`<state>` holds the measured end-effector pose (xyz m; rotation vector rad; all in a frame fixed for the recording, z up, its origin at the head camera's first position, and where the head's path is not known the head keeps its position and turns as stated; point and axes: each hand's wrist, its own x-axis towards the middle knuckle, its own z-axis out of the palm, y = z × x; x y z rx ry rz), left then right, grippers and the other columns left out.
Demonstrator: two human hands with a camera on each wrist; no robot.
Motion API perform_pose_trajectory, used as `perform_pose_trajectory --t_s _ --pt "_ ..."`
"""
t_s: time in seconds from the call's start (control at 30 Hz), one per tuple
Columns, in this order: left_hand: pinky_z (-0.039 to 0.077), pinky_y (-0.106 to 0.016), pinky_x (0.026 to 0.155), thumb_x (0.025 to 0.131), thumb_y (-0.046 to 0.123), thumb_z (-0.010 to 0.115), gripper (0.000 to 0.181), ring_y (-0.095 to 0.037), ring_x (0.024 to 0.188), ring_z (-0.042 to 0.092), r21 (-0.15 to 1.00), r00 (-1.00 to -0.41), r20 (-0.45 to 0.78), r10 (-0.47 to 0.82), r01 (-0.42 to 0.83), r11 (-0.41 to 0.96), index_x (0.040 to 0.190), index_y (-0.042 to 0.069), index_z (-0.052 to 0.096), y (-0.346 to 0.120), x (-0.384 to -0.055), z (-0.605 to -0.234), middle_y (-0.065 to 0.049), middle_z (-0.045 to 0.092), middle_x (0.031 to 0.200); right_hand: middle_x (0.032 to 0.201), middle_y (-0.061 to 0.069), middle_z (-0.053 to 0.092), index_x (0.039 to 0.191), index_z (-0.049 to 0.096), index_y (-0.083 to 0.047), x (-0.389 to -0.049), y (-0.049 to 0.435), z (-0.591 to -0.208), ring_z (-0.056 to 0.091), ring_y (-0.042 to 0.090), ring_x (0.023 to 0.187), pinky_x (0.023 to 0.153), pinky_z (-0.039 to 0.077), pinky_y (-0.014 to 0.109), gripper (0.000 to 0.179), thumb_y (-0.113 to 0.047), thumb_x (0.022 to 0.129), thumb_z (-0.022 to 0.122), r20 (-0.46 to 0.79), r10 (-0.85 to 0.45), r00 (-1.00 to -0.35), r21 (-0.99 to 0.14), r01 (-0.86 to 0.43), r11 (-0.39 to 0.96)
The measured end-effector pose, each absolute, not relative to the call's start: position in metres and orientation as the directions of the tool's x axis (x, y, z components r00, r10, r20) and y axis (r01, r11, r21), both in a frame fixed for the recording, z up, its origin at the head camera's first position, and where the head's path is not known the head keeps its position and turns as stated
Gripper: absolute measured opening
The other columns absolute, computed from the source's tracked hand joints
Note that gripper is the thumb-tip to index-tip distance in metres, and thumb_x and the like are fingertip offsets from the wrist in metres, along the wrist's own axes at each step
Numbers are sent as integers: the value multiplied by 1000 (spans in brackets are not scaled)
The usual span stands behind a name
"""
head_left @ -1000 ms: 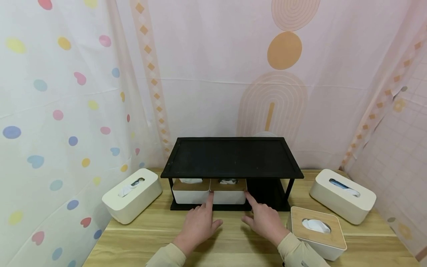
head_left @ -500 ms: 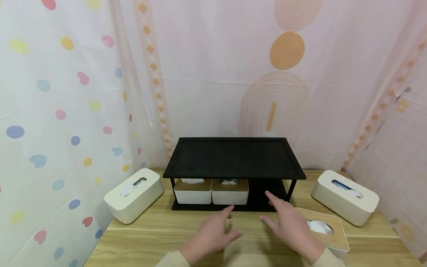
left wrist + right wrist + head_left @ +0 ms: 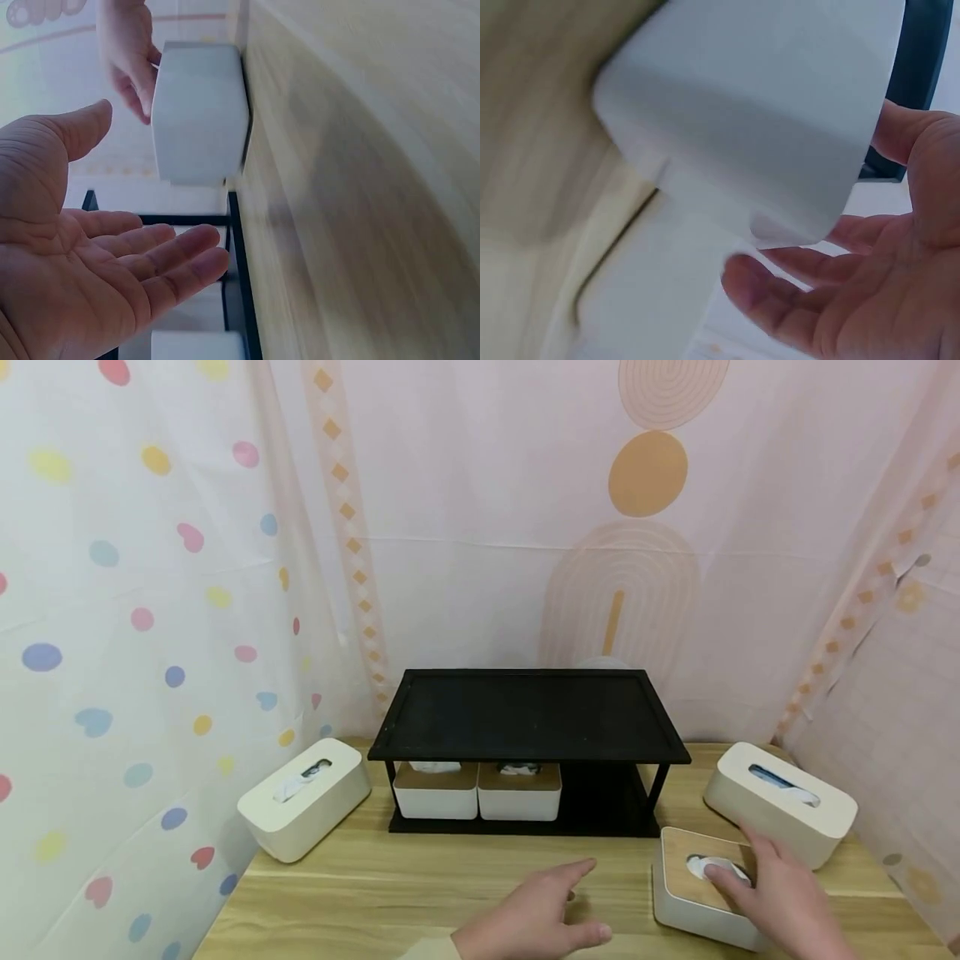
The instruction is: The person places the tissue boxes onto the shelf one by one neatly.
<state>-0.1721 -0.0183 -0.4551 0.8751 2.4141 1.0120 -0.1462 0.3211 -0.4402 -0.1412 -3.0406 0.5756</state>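
The black two-tier shelf (image 3: 528, 714) stands on the wooden tabletop (image 3: 420, 881), its upper board overhanging two white tissue boxes with bamboo lids: the first (image 3: 437, 802) beside the shelf's left front leg, the second (image 3: 520, 802) close against its right side. Right of that pair, a strip of the shelf's black base runs on to the right front leg, and in front of the shelf a broad band of wood grain reaches toward the person. The loose bamboo-lidded tissue box (image 3: 686, 906) sits on the tabletop just off the shelf's front right corner, turned slightly askew. Cream tissue boxes flank the shelf, a left one (image 3: 315, 818) and a right one (image 3: 750, 802), both set at an angle. Half a second ago the right hand (image 3: 787, 893) was in front of the shelf's right end; it has since swung outward over the loose box, while the left hand (image 3: 536, 910) has drifted right and away from the shelf. The right hand's thumb and fingers are spread apart over the loose box's lid, contact unclear. The left hand hovers in front of the shelf, left of that box, palm turned toward it, thumb well apart from gently bent fingers.
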Motion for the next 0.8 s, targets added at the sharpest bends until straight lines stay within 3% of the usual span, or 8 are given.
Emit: perform_pose_trajectory --t_s 0.13,0.33,0.47,0.63,0.7,0.8 --pt "54 -33 112 98 49 77 79 -10 130 66 749 -725 -150 672 361 556 164 22 43 -5 -169 -458 0 54 162 147 47 45 156 30 19 -147 321 -439 50 63 134 102 49 72 109 -68 99 64 -101 79 -992 -431 116 895" --pt "54 -44 114 95 52 79 83 -12 139 60 784 -744 -256 617 214 583 165 28 41 2 -165 -462 2 54 162 154 45 44 158 29 17 -151 305 -440 57 59 133 104 53 66 103 -61 102 64 -142 12 -990 -525 85 847" --pt "49 -48 119 94 50 81 89 -18 148 54 806 -760 -263 595 167 568 167 23 38 -6 -161 -464 1 48 168 160 43 37 162 24 13 -152 291 -444 60 58 132 102 58 58 98 -44 101 74 -129 -141 -982 -670 -19 742" --pt "46 -46 122 95 47 81 95 -21 152 49 823 -802 -217 556 157 546 168 12 32 -21 -158 -465 -8 45 169 164 46 24 163 15 16 -153 280 -450 48 64 141 105 57 50 112 -27 90 88 -77 -355 -932 -784 -164 599" --pt "45 -46 122 96 46 80 97 -23 153 47 833 -817 -189 545 160 529 169 9 29 -27 -158 -465 -10 43 170 164 46 27 163 17 16 -155 275 -452 50 62 140 104 58 47 113 -27 88 89 -66 -356 -932 -795 -167 583" --pt "43 -48 124 97 43 79 99 -30 155 44 845 -832 -136 537 186 502 169 3 25 -34 -159 -467 -17 39 171 154 41 48 159 29 17 -158 266 -456 66 50 128 95 63 38 106 -28 86 91 -47 -293 -955 -799 -140 584"
